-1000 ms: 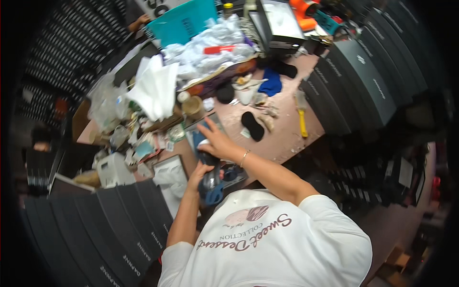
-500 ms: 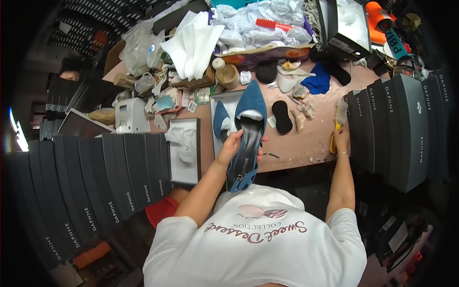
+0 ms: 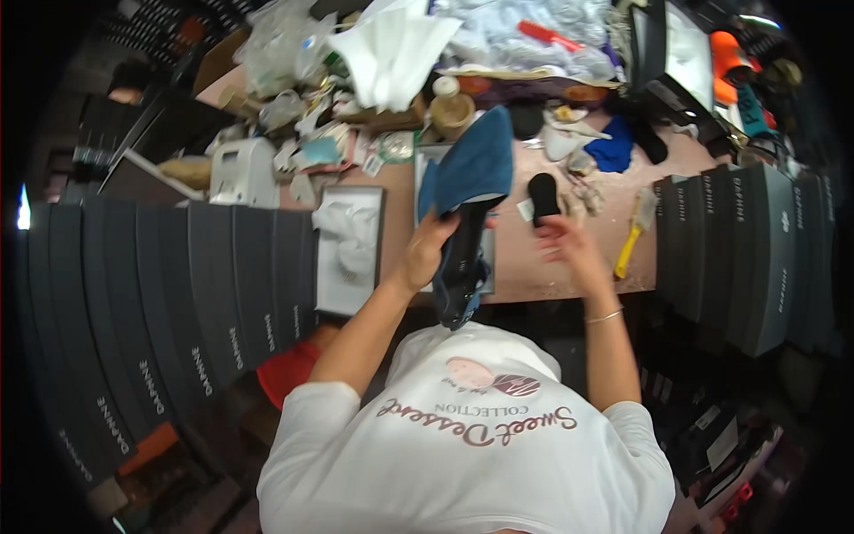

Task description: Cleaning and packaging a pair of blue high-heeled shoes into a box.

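A blue pointed slingback shoe [image 3: 480, 160] with a black insole is raised over the table, toe pointing away from me. My left hand [image 3: 427, 254] is closed around its middle, thumb on the near side. Behind it, partly hidden, a second blue shoe [image 3: 426, 184] lies in an open box. My right hand [image 3: 574, 251], somewhat blurred, hovers beside the shoe with its fingers apart and nothing visible in them. It is nearest to a black oval pad [image 3: 543, 196] on the table. A yellow-handled brush [image 3: 630, 245] lies farther right, out of my hand.
Dark shoe boxes line the left [image 3: 160, 303] and right [image 3: 756, 249]. An open box with white tissue [image 3: 347, 254] sits left of the shoe. Beyond are a white device [image 3: 245, 173], a bottle [image 3: 449, 107], a blue cloth [image 3: 614, 147] and a tray of crumpled paper with a red brush [image 3: 549, 36].
My right hand has let go of the yellow-handled brush and moved left toward the shoe. The left hand has lifted and tilted the shoe. The view has shifted slightly.
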The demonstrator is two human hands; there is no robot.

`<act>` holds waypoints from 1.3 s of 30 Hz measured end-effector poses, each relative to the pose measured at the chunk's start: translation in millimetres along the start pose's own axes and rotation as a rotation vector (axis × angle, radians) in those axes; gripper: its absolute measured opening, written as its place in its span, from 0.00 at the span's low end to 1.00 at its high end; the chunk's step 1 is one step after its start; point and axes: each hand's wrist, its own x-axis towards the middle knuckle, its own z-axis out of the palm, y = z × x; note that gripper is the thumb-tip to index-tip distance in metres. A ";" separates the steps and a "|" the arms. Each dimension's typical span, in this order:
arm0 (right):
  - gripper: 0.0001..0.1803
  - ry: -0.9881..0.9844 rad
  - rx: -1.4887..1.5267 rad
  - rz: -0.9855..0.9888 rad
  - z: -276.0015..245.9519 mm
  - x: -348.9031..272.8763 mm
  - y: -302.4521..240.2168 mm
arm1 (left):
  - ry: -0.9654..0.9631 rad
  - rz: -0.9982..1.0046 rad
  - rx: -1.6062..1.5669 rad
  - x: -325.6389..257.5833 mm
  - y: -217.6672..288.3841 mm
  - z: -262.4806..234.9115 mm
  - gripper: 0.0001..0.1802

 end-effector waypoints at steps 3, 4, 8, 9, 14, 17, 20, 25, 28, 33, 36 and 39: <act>0.37 -0.249 -0.211 0.055 116.3 -6.6 -4.6 | 0.194 0.230 0.131 -3.3 -14.6 4.6 0.22; 0.30 -0.154 -0.203 -0.168 129.9 -0.5 9.5 | 0.233 0.347 0.215 -5.4 -7.5 9.2 0.22; 0.32 -0.060 -0.369 -0.271 113.5 13.1 -20.5 | 0.379 0.442 0.905 -60.3 11.6 -33.3 0.21; 0.33 -0.004 -0.466 -0.410 109.1 15.9 -18.0 | 0.473 0.302 0.842 -80.5 9.6 -45.7 0.18; 0.35 -0.037 -0.566 -0.479 115.9 20.4 -26.5 | 0.282 -0.247 1.307 -137.2 24.5 -75.7 0.20; 0.36 -0.151 -0.555 -0.504 135.1 18.5 -21.5 | 0.615 -0.147 0.731 -126.9 44.0 -65.6 0.29; 0.36 -0.363 -0.443 -0.539 161.5 16.7 -20.7 | 0.332 -0.116 -0.394 -99.1 -5.4 -49.8 0.34; 0.40 -0.458 -0.677 -0.703 164.0 26.5 -14.2 | 0.301 -0.295 -0.677 -65.3 -26.5 -29.2 0.36; 0.37 -0.444 -0.840 -0.790 139.8 40.5 -19.6 | 0.405 -0.364 -0.632 -61.3 -46.3 -32.2 0.34; 0.29 0.250 -1.120 -0.477 41.6 89.6 15.2 | 0.520 -0.180 -0.691 -34.6 -58.3 -42.8 0.27; 0.34 0.219 -1.512 -0.121 -18.6 95.0 42.1 | 0.579 -0.165 -0.902 -15.4 -48.2 -49.5 0.23; 0.28 0.216 -1.492 -0.219 -40.1 97.2 76.1 | 0.633 -0.137 -0.871 -10.1 -47.5 -53.5 0.18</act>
